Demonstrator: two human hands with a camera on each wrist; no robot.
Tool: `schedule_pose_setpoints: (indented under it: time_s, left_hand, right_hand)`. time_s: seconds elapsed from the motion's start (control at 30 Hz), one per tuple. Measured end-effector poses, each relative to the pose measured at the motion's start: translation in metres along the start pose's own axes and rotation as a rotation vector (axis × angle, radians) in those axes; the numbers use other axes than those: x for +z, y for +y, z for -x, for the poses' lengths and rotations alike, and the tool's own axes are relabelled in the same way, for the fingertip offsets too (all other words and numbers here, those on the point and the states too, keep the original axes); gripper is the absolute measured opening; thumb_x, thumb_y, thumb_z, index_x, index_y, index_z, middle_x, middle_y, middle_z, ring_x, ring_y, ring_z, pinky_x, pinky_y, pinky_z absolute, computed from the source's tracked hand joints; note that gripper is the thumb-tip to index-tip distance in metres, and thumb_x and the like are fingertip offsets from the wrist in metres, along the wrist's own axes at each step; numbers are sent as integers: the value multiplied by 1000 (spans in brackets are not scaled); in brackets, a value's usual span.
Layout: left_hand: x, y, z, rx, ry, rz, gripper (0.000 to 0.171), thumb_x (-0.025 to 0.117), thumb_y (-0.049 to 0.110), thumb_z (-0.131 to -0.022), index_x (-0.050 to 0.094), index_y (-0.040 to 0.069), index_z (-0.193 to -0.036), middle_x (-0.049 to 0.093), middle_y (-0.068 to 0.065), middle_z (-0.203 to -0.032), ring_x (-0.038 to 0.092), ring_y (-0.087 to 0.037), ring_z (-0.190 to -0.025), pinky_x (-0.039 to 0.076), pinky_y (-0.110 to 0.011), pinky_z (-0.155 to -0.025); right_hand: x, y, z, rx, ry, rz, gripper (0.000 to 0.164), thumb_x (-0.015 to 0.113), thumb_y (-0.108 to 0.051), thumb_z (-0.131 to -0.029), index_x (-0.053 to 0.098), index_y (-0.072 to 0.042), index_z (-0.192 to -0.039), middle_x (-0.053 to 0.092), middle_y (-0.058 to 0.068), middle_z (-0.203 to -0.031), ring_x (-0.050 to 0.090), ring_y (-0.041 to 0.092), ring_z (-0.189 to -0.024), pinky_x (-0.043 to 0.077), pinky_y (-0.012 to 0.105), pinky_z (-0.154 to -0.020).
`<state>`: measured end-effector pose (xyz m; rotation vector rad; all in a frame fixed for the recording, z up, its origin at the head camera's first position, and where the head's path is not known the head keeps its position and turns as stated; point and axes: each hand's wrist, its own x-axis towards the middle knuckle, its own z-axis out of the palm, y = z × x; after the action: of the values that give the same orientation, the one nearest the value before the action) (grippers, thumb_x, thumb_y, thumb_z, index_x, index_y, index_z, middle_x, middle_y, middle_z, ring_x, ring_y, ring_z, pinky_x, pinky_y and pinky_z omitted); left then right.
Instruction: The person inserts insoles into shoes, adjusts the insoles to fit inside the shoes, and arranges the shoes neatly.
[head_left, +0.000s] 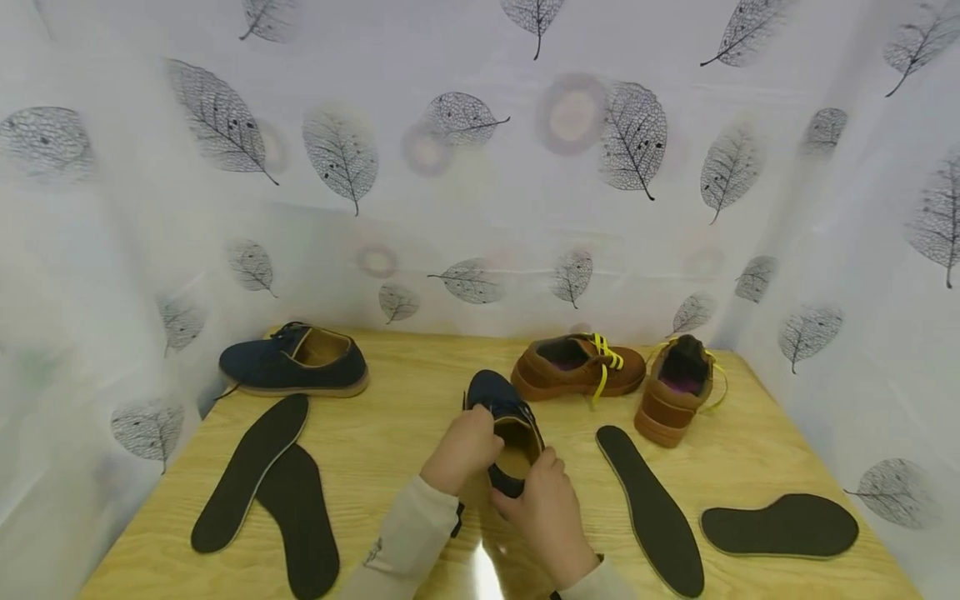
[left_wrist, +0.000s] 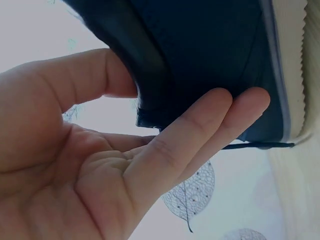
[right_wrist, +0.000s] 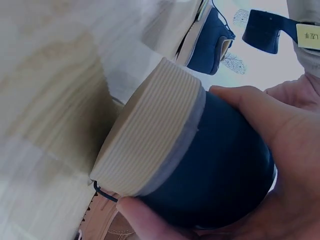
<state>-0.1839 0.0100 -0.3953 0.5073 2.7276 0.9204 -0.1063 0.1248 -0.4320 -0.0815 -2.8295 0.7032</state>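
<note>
Both my hands hold a navy lace-up shoe (head_left: pixel 491 388), its toe pointing away and its tan inside showing. With my left hand (head_left: pixel 461 448) I grip the collar on the left side. In the left wrist view the thumb goes behind the collar edge and the fingers lie along the navy outer side. My right hand (head_left: pixel 551 507) wraps the heel, thumb and fingers on opposite sides. The right wrist view shows the heel's ribbed cream sole (right_wrist: pixel 152 135) tilted close over the wooden table (right_wrist: pixel 45 125).
Another navy shoe (head_left: pixel 251 365) stands back left, with two overlapping black insoles (head_left: pixel 247 479) in front. Back right are two brown shoes, one sideways (head_left: pixel 577 387) and one heel-forward (head_left: pixel 660 412), with yellow laces. Two more black insoles (head_left: pixel 660 521) lie front right. A leaf-patterned curtain (head_left: pixel 465 208) encloses the table.
</note>
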Motion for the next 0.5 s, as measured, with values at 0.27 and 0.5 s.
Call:
schedule_pose_setpoints:
  time_s: [0.27, 0.5]
  left_hand:
    - [2, 9, 6, 35, -38, -45, 48, 61, -1, -87, 43, -25, -124, 51, -37, -121, 56, -30, -75, 47, -37, -66]
    - [6, 11, 5, 40, -71, -112, 50, 63, 0, -87, 43, -25, -125, 48, -37, -127, 61, -39, -94, 50, -40, -74]
  right_hand:
    - [2, 3, 11, 41, 37, 2, 89, 88, -36, -64, 40, 22, -111, 50, 23, -81, 56, 33, -61, 51, 40, -54]
    - [6, 3, 19, 58, 60, 8, 90, 89, -36, -62, 40, 22, -111, 50, 25, -83, 58, 36, -65, 53, 41, -58]
